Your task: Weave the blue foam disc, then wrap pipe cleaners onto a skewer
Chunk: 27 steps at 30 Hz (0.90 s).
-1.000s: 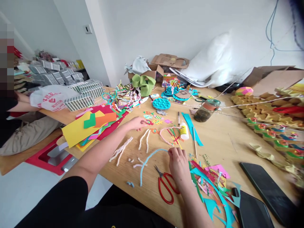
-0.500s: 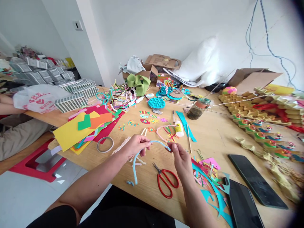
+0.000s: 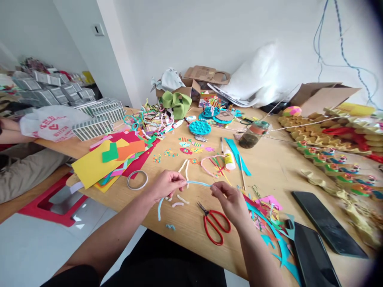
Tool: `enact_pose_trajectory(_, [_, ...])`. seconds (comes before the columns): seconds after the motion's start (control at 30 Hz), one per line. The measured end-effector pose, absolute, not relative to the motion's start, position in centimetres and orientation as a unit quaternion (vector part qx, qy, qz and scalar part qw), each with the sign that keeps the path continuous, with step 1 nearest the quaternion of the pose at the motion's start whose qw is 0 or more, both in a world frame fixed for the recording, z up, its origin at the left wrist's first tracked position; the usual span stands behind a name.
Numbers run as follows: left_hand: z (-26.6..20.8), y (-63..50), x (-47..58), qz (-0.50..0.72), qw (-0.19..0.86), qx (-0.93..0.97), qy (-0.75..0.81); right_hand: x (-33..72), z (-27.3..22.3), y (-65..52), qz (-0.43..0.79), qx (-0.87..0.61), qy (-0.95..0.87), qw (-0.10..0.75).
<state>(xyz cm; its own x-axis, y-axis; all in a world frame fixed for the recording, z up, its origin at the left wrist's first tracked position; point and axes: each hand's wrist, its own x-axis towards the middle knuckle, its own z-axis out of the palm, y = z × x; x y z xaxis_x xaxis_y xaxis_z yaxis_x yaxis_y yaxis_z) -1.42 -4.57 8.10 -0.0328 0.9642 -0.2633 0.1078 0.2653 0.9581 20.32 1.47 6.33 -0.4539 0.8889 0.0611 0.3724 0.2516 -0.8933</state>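
Note:
A light-blue pipe cleaner (image 3: 198,183) stretches nearly straight between my two hands, above the table's front part. My left hand (image 3: 168,184) pinches it, and its loose end hangs down below that hand. The other end is between the fingertips of my right hand (image 3: 229,198). Red-handled scissors (image 3: 216,225) lie on the table just below my right hand, blades pointing away from me. A short curled blue piece (image 3: 170,227) rests near the table edge. Cream pipe cleaners (image 3: 183,169) and a pink bent one (image 3: 206,161) lie beyond my hands.
To the left are coloured paper sheets (image 3: 92,167) and a tape roll (image 3: 137,180). A glue bottle (image 3: 229,160), a glass jar (image 3: 253,134) and paper fish (image 3: 196,150) lie farther back. Two phones (image 3: 327,223) and paper scraps (image 3: 266,215) are at the right. Another person's arm (image 3: 10,129) shows at far left.
The pipe cleaner between my hands has gone from a bent arc to nearly straight. My hands have moved slightly apart, and the hanging end has swung left. The view has shifted slightly.

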Motion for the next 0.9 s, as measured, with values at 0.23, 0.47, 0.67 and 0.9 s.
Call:
enact_pose_trajectory(0.23, [7.9, -5.5, -3.6, 0.392, 0.696, 0.329, 0.504, 20.8, 8.1, 3.3, 0.441, -0.501, -0.649, 0.366])
enact_pose_trajectory(0.47, [6.8, -5.0, -4.3, 0.385, 0.745, 0.275, 0.47, 21.3, 8.9, 4.8, 0.395, -0.534, -0.625, 0.41])
enact_pose_trajectory(0.67, [6.7, -5.1, -4.1, 0.345, 0.738, 0.33, 0.478, 21.6, 8.9, 5.2, 0.389, -0.547, -0.617, 0.411])
enact_pose_trajectory(0.9, [7.5, -7.8, -3.2, 0.315, 0.647, 0.426, 0.549, 22.6, 6.2, 5.1, 0.479, -0.51, -0.585, 0.41])
